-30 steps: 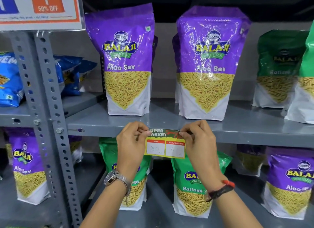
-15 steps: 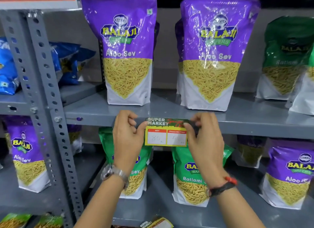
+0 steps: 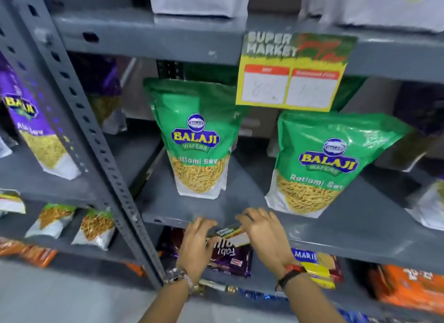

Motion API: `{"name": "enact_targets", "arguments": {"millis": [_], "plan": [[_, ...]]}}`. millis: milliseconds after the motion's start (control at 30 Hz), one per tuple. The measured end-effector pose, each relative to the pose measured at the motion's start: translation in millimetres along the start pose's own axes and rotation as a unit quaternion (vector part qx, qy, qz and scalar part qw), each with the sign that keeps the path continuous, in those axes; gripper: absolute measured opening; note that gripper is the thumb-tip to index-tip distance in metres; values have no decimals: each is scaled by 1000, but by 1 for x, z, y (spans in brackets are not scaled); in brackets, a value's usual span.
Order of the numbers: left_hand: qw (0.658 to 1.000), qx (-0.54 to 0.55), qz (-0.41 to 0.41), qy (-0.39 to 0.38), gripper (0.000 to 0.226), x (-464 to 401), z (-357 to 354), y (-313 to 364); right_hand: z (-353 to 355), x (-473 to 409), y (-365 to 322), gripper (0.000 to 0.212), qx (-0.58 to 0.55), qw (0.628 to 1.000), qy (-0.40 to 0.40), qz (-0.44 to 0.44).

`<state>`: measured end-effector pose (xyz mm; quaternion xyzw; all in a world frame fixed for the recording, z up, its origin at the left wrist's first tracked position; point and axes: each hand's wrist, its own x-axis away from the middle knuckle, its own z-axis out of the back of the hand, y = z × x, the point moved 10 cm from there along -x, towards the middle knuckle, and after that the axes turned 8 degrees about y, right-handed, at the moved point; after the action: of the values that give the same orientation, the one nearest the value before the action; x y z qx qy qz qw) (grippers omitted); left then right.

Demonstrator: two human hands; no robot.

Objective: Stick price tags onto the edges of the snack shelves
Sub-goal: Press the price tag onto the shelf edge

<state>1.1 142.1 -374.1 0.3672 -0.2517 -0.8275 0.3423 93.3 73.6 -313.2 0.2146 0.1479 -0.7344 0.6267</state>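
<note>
At the front edge of the middle shelf [image 3: 360, 229], a small price tag [image 3: 231, 233] is held between both hands, its upper part against the edge. The left hand [image 3: 199, 243] has its fingers curled loosely at the tag's left end; the right hand [image 3: 263, 231] has its fingers bent over the right end. How firmly the tag is pinched cannot be told through the blur. Two green packs [image 3: 197, 140] stand on this shelf. A larger tag [image 3: 292, 72] is stuck on the upper shelf's edge [image 3: 149, 43].
</note>
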Motion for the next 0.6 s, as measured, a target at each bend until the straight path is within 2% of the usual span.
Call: {"name": "enact_targets", "arguments": {"millis": [167,233,267,300,367,433,533,600], "plan": [[1000,-2,10,14,37,6,-13,-8,-9,27,-12,26,-18,1000,15,-11],[1000,8,10,19,30,12,-16,-12,-13,48,-14,19,-50,997,24,-48],[1000,16,5,16,25,16,-16,-10,-14,58,-8,25,-86,992,31,-87],[1000,23,0,14,21,18,-15,-7,-17,66,-1,29,-139,981,31,-134],[999,35,0,8,20,21,-12,-4,-20,77,14,18,-249,942,43,-221],[999,44,10,-2,27,22,-10,-4,-26,82,22,21,-306,913,28,-266],[998,54,16,3,35,18,-11,-7,-39,84,28,22,-289,912,-32,-289],[998,59,18,11,29,15,-13,-9,-49,81,32,22,-252,919,-70,-294]]}}
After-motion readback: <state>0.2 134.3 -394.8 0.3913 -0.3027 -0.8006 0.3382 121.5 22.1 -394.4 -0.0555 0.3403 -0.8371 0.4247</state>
